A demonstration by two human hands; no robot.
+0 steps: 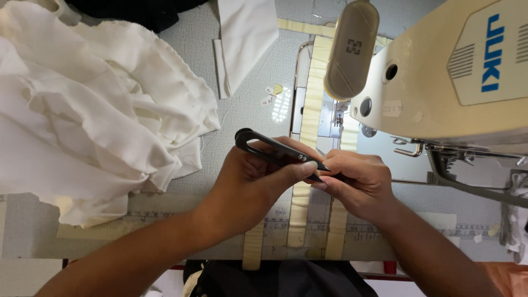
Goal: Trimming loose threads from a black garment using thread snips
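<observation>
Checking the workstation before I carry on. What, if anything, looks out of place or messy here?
White fabric lies crumpled in a loose heap left of the hands, and small paper scraps are scattered near the sewing machine. Nothing looks damaged.

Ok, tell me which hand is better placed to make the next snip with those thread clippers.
Left, probably. The left hand already holds the black thread clippers, thumb on the blade; the right hand only pinches at the tips.

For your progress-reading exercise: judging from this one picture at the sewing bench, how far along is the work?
Done: not much can be told; a heap of white fabric lies left on the table, apart from the hands. In hand: the left hand holds black snips, tips meeting the right hand, which pinches something too small to see. Left: the sewing machine has no cloth visible under it.
</observation>
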